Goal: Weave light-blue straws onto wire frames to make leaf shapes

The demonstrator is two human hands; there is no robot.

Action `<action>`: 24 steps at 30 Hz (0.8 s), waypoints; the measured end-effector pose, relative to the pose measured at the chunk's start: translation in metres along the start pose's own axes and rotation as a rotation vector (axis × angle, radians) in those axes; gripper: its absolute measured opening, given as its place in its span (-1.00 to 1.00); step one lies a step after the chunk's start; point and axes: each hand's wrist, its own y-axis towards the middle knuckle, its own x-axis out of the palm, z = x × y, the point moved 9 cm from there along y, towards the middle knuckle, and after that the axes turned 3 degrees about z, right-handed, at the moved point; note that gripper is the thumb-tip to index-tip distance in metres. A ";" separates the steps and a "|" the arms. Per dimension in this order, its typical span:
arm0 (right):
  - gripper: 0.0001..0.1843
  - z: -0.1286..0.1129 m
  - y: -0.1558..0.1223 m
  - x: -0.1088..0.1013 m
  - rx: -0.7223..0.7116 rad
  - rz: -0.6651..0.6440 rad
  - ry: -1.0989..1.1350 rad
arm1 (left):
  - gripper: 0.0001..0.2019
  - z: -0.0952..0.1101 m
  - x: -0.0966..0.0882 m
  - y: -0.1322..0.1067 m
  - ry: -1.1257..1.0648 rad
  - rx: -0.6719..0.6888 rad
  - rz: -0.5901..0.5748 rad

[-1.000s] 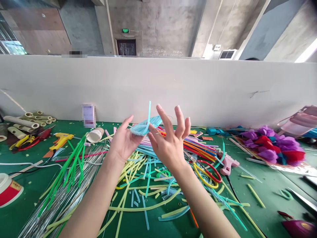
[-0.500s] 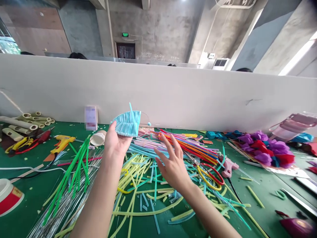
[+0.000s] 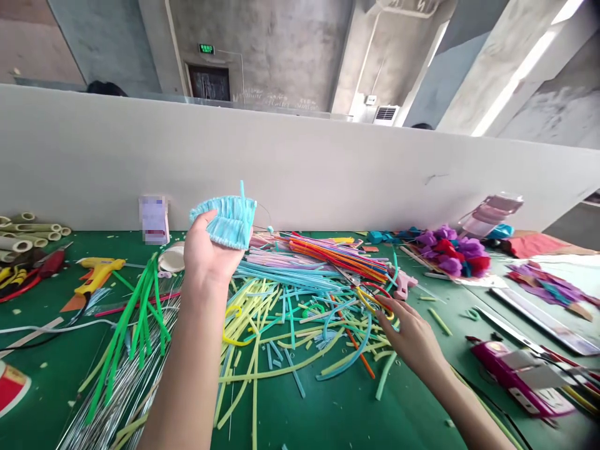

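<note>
My left hand is raised above the table and closed on a light blue ribbed piece with a blue strip sticking up from it. My right hand is low over the green table, fingers spread and open, its fingertips touching the yellow and red handles of scissors that lie on a heap of coloured plastic strips. Nothing is in the right hand.
A yellow glue gun and pliers lie at the left by rolled tubes. Green strips and metal wires spread at front left. A pink glue gun, purple and red flowers and a magenta tool are at right. A white partition closes the back.
My right hand left the blue piece, dropped and moved right down to the scissors. My left hand stayed up, holding the piece alone. The view swung to the right.
</note>
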 end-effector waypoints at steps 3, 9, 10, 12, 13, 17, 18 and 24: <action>-0.51 0.004 0.029 0.016 -0.024 -0.090 -0.046 | -0.84 -0.001 0.005 -0.003 0.010 0.004 -0.035; -0.46 0.003 0.068 0.046 -0.111 -0.285 -0.028 | -0.77 -0.008 0.009 -0.002 0.059 -0.018 -0.060; -0.45 0.001 0.070 0.041 -0.124 -0.260 -0.014 | -0.77 -0.009 0.008 -0.002 0.074 -0.028 -0.056; -0.47 -0.003 0.070 0.025 -0.154 -0.166 0.011 | -0.77 -0.011 0.006 -0.001 0.100 -0.043 -0.053; -0.50 -0.005 0.068 0.014 -0.157 -0.103 0.018 | -0.77 -0.012 0.006 -0.001 0.105 -0.048 -0.060; -0.57 0.001 0.051 -0.017 -0.019 -0.001 0.062 | -0.73 -0.012 0.009 -0.001 0.084 -0.051 -0.116; -0.58 0.002 0.046 -0.022 0.026 0.007 0.096 | -0.72 -0.012 0.009 -0.001 0.075 -0.051 -0.123; -0.48 0.012 0.020 -0.036 0.256 0.097 0.413 | -0.72 -0.012 0.011 -0.002 0.065 -0.040 -0.126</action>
